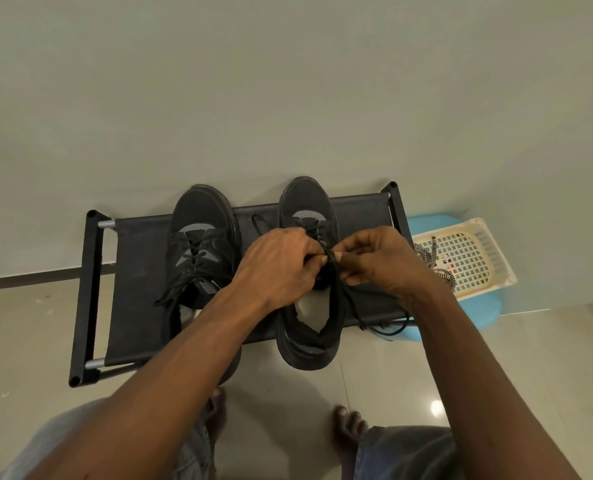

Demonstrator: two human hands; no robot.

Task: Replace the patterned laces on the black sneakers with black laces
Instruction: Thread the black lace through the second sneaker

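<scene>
Left grip, right grip tight on black lace; sneaker atop rack, tiled floor

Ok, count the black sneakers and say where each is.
2. The left sneaker lies on the rack, laced in black; the right sneaker lies beside it, its lace pinched by the left hand and right hand.

White lettering on the left sneaker is too small to read.
</scene>
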